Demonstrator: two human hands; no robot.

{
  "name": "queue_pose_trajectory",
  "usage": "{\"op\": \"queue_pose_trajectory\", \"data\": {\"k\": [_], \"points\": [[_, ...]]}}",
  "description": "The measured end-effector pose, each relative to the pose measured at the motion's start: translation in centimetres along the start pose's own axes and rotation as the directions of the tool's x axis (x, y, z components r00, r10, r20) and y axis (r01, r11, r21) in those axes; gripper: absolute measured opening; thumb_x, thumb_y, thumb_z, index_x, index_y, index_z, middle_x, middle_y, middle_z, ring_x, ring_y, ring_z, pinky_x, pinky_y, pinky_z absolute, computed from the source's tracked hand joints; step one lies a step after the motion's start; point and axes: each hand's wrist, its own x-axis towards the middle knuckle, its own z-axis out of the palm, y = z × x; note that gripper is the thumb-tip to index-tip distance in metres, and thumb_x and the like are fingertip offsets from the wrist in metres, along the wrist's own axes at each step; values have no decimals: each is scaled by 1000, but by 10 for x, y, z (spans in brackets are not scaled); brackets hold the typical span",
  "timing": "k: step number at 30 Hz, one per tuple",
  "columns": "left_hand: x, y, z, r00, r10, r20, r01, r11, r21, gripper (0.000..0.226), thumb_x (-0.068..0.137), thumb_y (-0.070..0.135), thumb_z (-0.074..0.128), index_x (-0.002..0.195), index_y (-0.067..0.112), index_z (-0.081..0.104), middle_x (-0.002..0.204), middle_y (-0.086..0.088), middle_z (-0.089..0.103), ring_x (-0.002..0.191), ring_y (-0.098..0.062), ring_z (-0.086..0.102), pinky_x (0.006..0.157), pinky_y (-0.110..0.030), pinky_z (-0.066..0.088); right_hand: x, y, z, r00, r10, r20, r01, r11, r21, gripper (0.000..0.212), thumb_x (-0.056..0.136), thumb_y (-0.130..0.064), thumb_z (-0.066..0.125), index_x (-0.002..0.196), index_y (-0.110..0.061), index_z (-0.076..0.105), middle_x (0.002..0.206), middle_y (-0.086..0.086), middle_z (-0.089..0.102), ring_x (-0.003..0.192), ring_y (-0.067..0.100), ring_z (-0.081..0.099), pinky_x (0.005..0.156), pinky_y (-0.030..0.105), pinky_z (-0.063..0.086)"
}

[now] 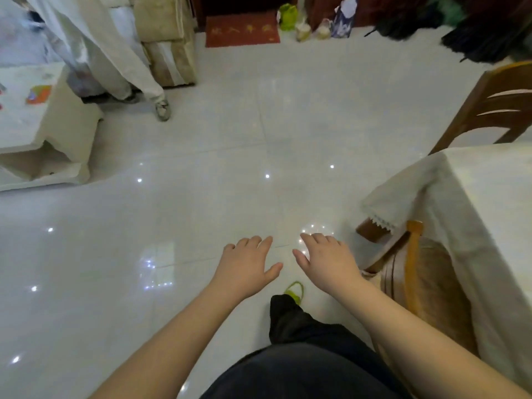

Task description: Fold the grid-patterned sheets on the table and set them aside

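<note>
A person stands on a glossy white tiled floor (201, 139) with both arms stretched forward, the left hand (247, 266) and the right hand (328, 263) spread flat, palms down, fingers apart, gripping nothing and touching nothing. No grid-patterned sheet can be seen anywhere in view, so neither its heading nor its long axis can be told; the nearest candidate surface is the table (495, 226) at the right edge, draped in a plain pale cloth with a lace trim, and only its near corner shows. A wooden chair (414, 272) is pushed in just beside that corner, close to the right forearm, and a second chair (495, 108) stands beyond it. The risks from here look mostly ones of footing and reach: the floor is shiny enough to mirror the ceiling lights, and a turn toward the table could bring a hip or an arm against the chair back. A reach made with the eyes on the floor could catch the hanging lace edge and drag the tablecloth, and with it whatever lies on top. A second person's legs and shoe (162, 109) stand well apart at the upper left, near a low white cabinet (43, 139), clear of the path for now.
</note>
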Motion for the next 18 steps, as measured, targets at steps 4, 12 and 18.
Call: {"op": "queue_pose_trajectory", "data": {"k": [4, 12, 18], "points": [[70, 13, -29, 997, 70, 28, -71, 996, 53, 71, 94, 63, 29, 152, 24, 21, 151, -1, 38, 134, -22, 39, 101, -41, 38, 44, 37, -23, 998, 70, -3, -70, 996, 57, 56, 101, -51, 26, 147, -20, 34, 142, 4, 49, 128, 25, 47, 102, 39, 37], [187, 49, -92, 985, 169, 45, -171, 983, 58, 70, 94, 62, 30, 153, 25, 20, 153, -1, 36, 136, -22, 38, 103, -41, 37, 103, 123, -74, 975, 221, -11, -218, 970, 106, 53, 100, -51, 28, 144, -23, 38, 141, 1, 50, 127, 23, 48, 100, 38, 38], [280, 74, -133, 955, 295, 34, -297, 951, 90, 68, 95, 61, 30, 152, 26, 22, 152, 1, 37, 135, -20, 38, 102, -39, 37, 156, 167, -108, 937, 346, -37, -335, 925, 178, 54, 100, -51, 27, 145, -23, 36, 142, 1, 49, 126, 24, 48, 102, 40, 39]]}}
